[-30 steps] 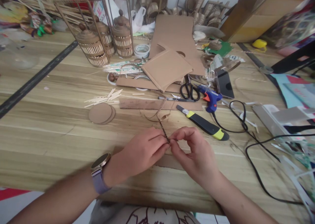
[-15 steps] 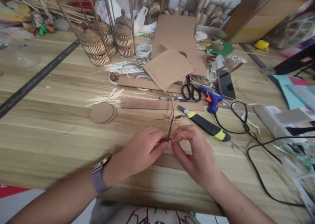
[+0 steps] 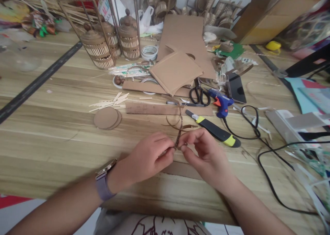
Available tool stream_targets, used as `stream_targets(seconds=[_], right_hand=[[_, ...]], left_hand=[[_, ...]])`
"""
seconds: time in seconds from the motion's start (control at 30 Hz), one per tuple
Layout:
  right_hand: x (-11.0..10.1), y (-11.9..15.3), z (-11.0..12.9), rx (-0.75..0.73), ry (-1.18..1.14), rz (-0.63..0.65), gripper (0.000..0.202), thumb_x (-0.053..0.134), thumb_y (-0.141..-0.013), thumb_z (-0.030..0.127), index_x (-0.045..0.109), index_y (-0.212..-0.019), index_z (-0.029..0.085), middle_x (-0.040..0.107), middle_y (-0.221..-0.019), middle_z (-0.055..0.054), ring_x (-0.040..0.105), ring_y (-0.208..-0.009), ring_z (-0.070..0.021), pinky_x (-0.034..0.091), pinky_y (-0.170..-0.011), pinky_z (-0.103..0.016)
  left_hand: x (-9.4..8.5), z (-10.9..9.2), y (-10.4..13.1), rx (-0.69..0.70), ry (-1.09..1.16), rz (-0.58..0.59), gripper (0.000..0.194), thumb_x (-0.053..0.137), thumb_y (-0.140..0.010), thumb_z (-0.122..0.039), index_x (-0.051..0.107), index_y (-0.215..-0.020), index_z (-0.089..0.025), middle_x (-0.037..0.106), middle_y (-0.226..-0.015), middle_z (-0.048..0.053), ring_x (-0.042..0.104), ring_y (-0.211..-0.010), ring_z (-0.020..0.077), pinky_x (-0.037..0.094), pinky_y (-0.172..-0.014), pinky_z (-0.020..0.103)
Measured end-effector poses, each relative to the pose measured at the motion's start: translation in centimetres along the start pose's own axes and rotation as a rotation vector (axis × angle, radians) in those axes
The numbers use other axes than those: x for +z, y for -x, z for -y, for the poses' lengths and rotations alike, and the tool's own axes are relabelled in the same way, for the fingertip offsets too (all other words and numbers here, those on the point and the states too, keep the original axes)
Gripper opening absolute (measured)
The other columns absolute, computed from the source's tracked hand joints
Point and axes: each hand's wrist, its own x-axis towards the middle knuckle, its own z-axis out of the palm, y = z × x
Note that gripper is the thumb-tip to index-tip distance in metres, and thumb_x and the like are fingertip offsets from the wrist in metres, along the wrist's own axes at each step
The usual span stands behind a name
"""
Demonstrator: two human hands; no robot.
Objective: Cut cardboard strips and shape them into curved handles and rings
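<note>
The far part of the narrow corrugated cardboard strip (image 3: 178, 135) has swung right since a second ago. The left hand (image 3: 152, 156) pinches its near end above the table (image 3: 51, 152); whether the right hand (image 3: 208, 161), fingertips beside it, grips anything I cannot tell. A utility knife (image 3: 215, 129) lies farther right.

Watch (image 3: 106, 168) sat on left wrist (image 3: 115, 180): slim case, gold-toned rim, lavender strap (image 3: 104, 188). Left hand (image 3: 151, 156), right hand (image 3: 206, 157) and forearms (image 3: 62, 200) were bare. Grey top (image 3: 110, 223) had dark maroon line art (image 3: 154, 224) in front, cut off below.
</note>
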Motion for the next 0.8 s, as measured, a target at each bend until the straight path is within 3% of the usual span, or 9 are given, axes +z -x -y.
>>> stream_targets(seconds=[0.13,0.3,0.47,0.6,0.8], right_hand=[[-0.11,-0.32,0.05,0.050,-0.118,0.057,0.019,0.053,-0.087,0.010,0.043,-0.087,0.026,0.060,-0.081,0.002,0.061,-0.074,-0.0128,0.050,-0.062,-0.025],[0.03,-0.19,0.14,-0.140,0.230,-0.003,0.020,0.054,-0.084,0.007,0.048,-0.087,0.026,0.062,-0.083,0.001,0.061,-0.079,-0.0154,0.051,-0.070,-0.030],[0.27,-0.11,0.16,-0.310,0.395,-0.008,0.025,0.053,-0.084,0.003,0.047,-0.092,0.027,0.064,-0.086,0.000,0.063,-0.085,-0.0173,0.051,-0.074,-0.032],[0.45,-0.04,-0.09,-0.254,0.332,-0.033,0.026,0.054,-0.083,0.004,0.043,-0.090,0.027,0.063,-0.085,0.001,0.064,-0.082,-0.0159,0.051,-0.072,-0.030],[-0.02,-0.11,0.04,-0.038,0.007,-0.016,0.025,0.053,-0.083,0.007,0.038,-0.085,0.027,0.061,-0.082,0.002,0.061,-0.078,-0.0149,0.051,-0.069,-0.030]], left_hand=[[-0.21,-0.10,0.01,-0.035,0.051,0.026,0.020,0.043,-0.094,-0.020,0.055,-0.078,-0.018,0.058,-0.075,0.001,0.054,-0.071,0.0144,0.045,-0.068,0.026],[-0.01,-0.15,-0.05,-0.125,0.035,0.038,0.019,0.049,-0.098,-0.029,0.059,-0.086,-0.017,0.063,-0.080,0.003,0.058,-0.077,0.0176,0.047,-0.071,0.029],[0.32,-0.01,-0.20,-0.148,-0.006,0.073,0.019,0.047,-0.099,-0.020,0.058,-0.084,-0.017,0.064,-0.080,0.003,0.059,-0.077,0.0179,0.048,-0.072,0.029],[0.42,-0.02,-0.12,-0.127,-0.014,0.060,0.020,0.045,-0.097,-0.017,0.055,-0.080,-0.018,0.063,-0.079,0.003,0.058,-0.075,0.0172,0.047,-0.070,0.028],[0.00,0.10,0.04,-0.040,0.075,0.059,0.024,0.043,-0.100,-0.021,0.056,-0.081,-0.017,0.061,-0.079,0.002,0.056,-0.074,0.0154,0.045,-0.069,0.027]])
